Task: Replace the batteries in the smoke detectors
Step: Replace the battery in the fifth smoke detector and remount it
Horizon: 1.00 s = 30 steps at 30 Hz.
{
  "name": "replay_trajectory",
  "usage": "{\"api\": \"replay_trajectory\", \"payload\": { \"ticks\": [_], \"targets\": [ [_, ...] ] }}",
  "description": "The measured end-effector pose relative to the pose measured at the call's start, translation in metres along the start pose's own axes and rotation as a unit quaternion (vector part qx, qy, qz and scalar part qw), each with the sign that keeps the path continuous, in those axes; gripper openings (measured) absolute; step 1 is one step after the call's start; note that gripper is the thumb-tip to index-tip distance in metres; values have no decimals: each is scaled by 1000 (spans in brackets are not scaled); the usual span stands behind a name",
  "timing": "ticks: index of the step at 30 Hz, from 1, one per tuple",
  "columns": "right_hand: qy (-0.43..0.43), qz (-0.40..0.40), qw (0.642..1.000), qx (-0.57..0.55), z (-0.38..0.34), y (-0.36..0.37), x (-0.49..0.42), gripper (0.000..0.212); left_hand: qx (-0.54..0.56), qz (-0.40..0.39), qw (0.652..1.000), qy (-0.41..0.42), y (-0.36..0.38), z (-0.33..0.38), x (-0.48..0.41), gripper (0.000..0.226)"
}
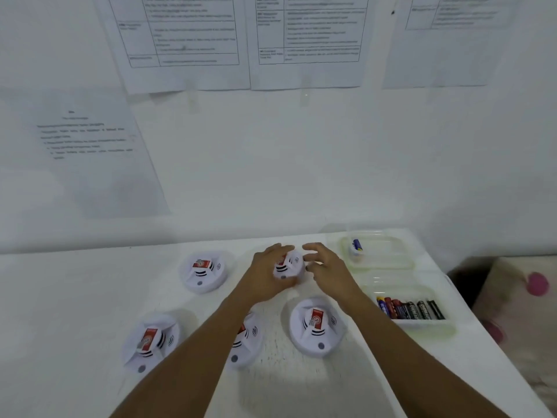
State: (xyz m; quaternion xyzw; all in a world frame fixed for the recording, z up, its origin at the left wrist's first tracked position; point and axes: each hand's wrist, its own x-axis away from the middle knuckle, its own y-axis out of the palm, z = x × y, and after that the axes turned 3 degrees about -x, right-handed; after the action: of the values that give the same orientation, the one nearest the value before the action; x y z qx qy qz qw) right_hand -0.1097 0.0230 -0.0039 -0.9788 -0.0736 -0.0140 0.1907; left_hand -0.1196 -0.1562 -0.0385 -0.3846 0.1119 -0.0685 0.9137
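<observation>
Round white plastic smoke detector (290,264), far-middle of the white table (90,297), rim clasped by curled left hand (266,274), right hand (327,267) loose-fingered just beside (likely light, rigid, slick; grip the rim).

Your left hand (268,271) covers part of the held detector (290,263); your forearm (217,325) hides half the middle front detector (248,346); the wall print (187,34) is unreadably blurred.
</observation>
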Motion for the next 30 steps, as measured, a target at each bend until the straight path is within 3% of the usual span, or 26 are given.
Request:
{"api": "replay_trajectory", "payload": {
  "ticks": [3,6,9,13,18,24,28,30],
  "targets": [
    [-6,32,990,-138,-9,-1,4,37,83,41,995,-32,-16,18,5,52],
    [-42,45,986,-152,-21,4,13,29,239,64,967,-62,-28,41,14,34],
    [-101,28,990,-97,-29,17,25,27,397,80,907,-111,-34,59,22,36],
    [-156,75,982,-76,-40,33,42,40,575,87,810,-79,-35,62,31,47],
    [-168,123,975,-82,-50,44,50,46,596,108,790,-96,-39,67,40,35],
    [-186,111,976,-19,-51,48,51,51,627,111,762,-121,-41,60,45,34],
    [-219,102,970,2,-56,44,50,24,622,103,767,-120,-46,53,44,36],
    [-227,121,966,-11,-57,35,45,8,643,108,748,-124,-50,45,43,39]
  ]
}}
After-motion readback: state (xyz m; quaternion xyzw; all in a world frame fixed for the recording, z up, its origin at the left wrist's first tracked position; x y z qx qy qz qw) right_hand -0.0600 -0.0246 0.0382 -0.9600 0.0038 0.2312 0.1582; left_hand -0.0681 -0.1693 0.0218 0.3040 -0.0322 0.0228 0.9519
